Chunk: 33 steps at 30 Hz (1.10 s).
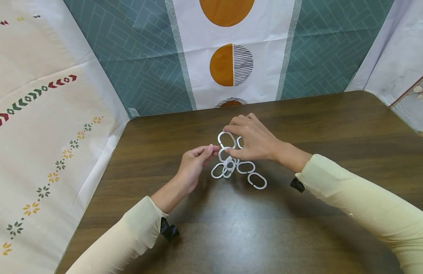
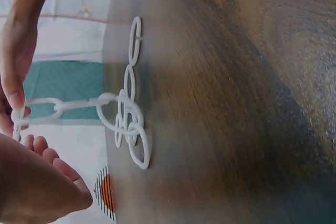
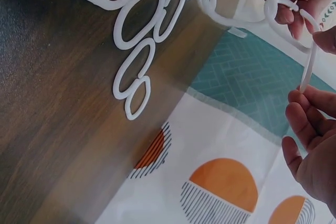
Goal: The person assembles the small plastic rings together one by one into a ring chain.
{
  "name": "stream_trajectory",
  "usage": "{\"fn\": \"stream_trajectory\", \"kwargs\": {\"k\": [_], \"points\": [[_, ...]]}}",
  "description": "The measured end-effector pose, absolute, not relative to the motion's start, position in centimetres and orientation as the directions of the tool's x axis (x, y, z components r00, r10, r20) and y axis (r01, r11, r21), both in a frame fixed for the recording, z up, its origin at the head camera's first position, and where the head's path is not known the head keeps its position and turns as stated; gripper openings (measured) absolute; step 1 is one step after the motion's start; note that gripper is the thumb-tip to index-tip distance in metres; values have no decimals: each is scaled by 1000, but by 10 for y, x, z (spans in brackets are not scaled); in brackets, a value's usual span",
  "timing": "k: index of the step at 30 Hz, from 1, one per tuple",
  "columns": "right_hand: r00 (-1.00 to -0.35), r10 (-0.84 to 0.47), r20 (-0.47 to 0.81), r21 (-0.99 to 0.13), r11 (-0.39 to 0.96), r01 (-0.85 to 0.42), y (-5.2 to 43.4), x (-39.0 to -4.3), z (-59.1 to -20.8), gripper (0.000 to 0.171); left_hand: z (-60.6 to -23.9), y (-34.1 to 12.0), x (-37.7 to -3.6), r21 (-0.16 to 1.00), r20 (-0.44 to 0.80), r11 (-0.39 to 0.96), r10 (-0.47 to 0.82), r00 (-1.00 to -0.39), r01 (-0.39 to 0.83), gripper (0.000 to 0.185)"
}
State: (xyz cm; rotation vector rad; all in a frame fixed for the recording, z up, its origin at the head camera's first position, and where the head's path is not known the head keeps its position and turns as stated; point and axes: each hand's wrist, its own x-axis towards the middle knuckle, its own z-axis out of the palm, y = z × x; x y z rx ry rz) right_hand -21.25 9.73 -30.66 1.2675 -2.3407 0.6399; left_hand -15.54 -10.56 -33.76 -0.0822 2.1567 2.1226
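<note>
My right hand [image 1: 254, 140] pinches the top ring [image 1: 226, 139] of the white ring chain [image 1: 232, 164]; my left hand [image 1: 194, 164] nips the next link. I'd keep both lifted steady, the rest trailing on the wooden table [image 1: 334, 125].

centre frame: right hand [image 1: 254, 139] pinches top ring of white ring chain [image 1: 233, 161] | left hand [image 1: 194, 163] just left, fingertips at a ring | chain's lower rings lie on brown table [image 1: 300, 236] | patterned curtains [image 1: 232, 57] across top
</note>
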Motion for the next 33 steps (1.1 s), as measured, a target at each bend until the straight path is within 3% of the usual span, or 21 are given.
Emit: {"fn": "stream_trajectory", "kwargs": {"k": [13,22,33], "points": [[-486,-681,548,-247,423,-872,94,-209,-313,46,-338,-100,-154,991,-136,12,74,-988,-135,21],[-591,-677,438,-369,464,-805,104,-214,-313,39,-336,-103,-154,993,-113,25,3,-994,-113,24],[-687,-638,347,-354,589,-726,128,-226,-315,38,-336,-103,-155,994,-105,3,-24,-994,-105,21]]}}
